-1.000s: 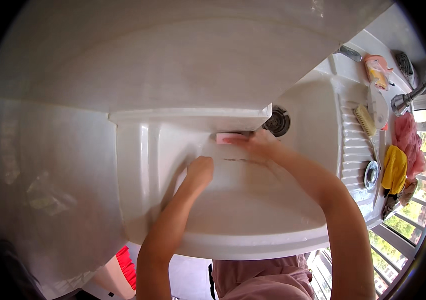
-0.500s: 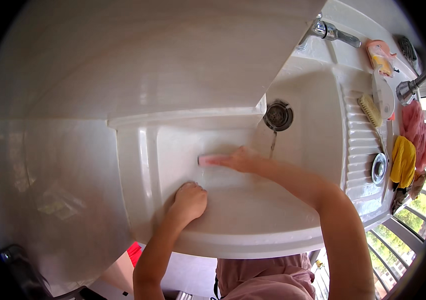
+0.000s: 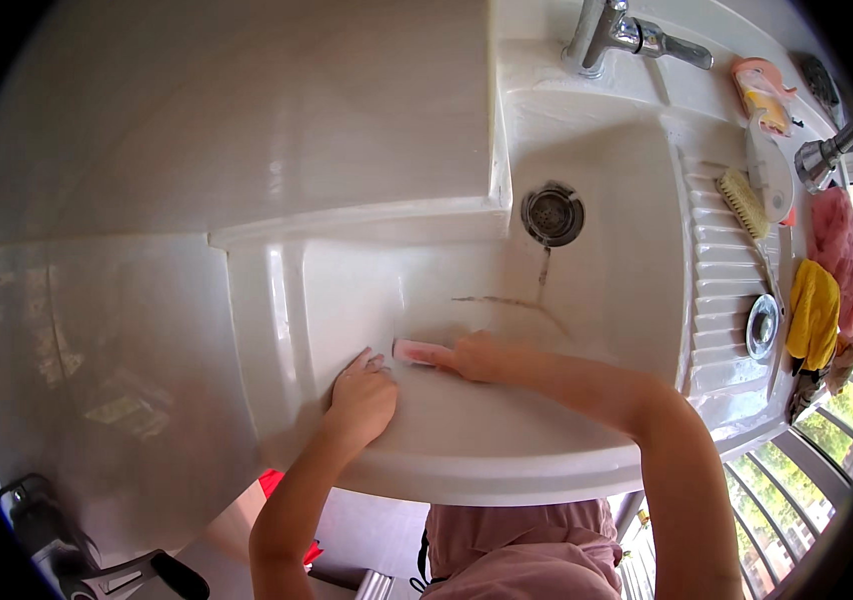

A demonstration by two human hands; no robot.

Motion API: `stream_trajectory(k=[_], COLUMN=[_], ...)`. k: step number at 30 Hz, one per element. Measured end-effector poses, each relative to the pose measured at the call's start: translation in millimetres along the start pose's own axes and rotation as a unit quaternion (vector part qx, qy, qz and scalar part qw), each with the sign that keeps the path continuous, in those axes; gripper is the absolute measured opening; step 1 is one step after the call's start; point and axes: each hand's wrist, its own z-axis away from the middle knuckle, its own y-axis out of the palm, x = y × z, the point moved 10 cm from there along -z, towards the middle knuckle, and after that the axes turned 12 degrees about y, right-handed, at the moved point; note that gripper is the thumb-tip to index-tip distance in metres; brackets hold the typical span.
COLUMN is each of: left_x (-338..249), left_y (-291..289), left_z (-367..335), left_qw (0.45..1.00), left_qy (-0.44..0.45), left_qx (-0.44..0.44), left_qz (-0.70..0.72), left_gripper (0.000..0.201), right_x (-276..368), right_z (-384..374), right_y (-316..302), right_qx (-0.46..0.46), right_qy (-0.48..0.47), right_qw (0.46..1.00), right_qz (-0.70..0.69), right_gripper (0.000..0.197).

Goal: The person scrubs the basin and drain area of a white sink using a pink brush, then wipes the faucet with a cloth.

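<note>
My right hand (image 3: 474,356) is closed around a small flat pink tool (image 3: 421,352) with a dark edge at its left end. The tool lies low over the white sink basin (image 3: 487,425), seemingly against its floor; its exact kind is too small to make out. Just left of it, my left hand (image 3: 362,395) rests on the basin floor, its fingers loosely stretched and slightly apart. No held thing shows in that hand. Beyond my right hand a dark, thin streak (image 3: 497,300) runs across the basin toward the metal drain (image 3: 553,213).
A chrome tap (image 3: 637,38) rises at the back. On the ribbed ledge to the right lie a bristle brush (image 3: 744,204) and a round metal strainer (image 3: 762,325). A yellow cloth (image 3: 813,312) hangs at the right edge. White wall panels (image 3: 277,120) border the basin's back and left.
My right hand has drawn the pink tool nearer to me, baring the dark streak. My left hand has shifted slightly left, its fingers uncurled from a closed pose. The view has shifted slightly.
</note>
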Motion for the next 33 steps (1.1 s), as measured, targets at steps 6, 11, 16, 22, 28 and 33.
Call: stream_trajectory(k=[6,11,16,22,28,33], left_x=[-3,-5,-5,-7,-7,8], left_y=[-1,-8,-13,-2,-3,-33], left_z=[10,15,15,6,6,19], left_qw=[0.998,0.994,0.997,0.998,0.999,0.985], left_qy=[0.0,-0.007,-0.008,0.001,-0.002,-0.087], left_qx=[-0.004,-0.024,-0.026,-0.017,0.038,-0.027], left_qz=[0.062,0.11,0.078,0.062,-0.005,-0.146], left_gripper=[0.022,0.018,0.018,0.019,0.023,0.03], right_x=[-79,-38,-80,-56,-35,-11], right_z=[29,26,36,-5,-3,-15], right_y=[14,-12,0,11,-6,-24], right_qx=[0.016,0.139,-0.032,0.062,0.068,-0.082], right_qy=[-0.068,0.29,-0.048,0.161,0.238,0.057], right_qw=[0.986,0.933,0.957,0.981,0.95,0.984], right_qz=[-0.154,-0.161,-0.286,-0.092,-0.189,-0.148], right_gripper=[0.049,0.055,0.087,0.076,0.07,0.052])
